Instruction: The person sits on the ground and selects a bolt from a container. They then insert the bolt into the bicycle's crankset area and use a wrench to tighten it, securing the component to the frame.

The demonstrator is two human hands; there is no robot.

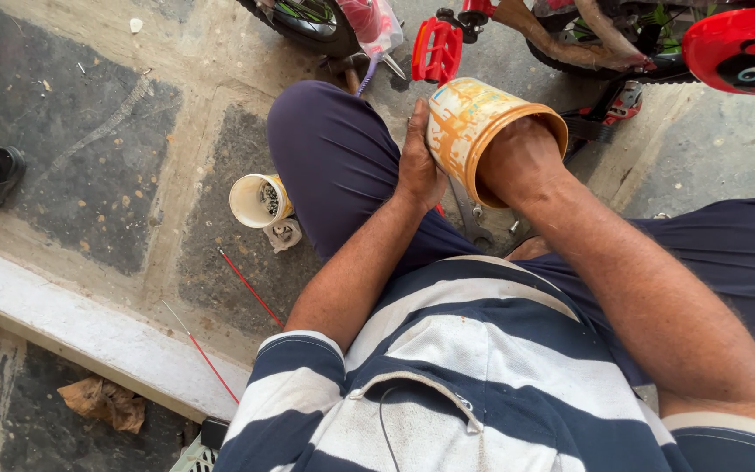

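I sit on the ground with the tin (469,122) raised over my lap, at about twelve o'clock from my chest. It is an orange-and-cream can, streaked with stains, and it lies tilted: its closed end points up toward eleven o'clock, its open mouth faces down toward five o'clock, straight at my right forearm. So the long axis runs along my right arm.

My left hand (417,162) is flat against the tin's outer wall on the nine o'clock side, palm pressed on, fingers wrapped up along the side to steady it. My right hand (517,157) is pushed into the mouth up to the wrist; the fingers are hidden inside, so I cannot tell whether they are spread or closed on anything. Of the two, the right is the one already in the tin, and the left only braces from outside.

A small white cup (258,199) of bits stands on the floor at nine o'clock, beyond my left knee. A red pedal (436,51) sits just past the tin at twelve o'clock.
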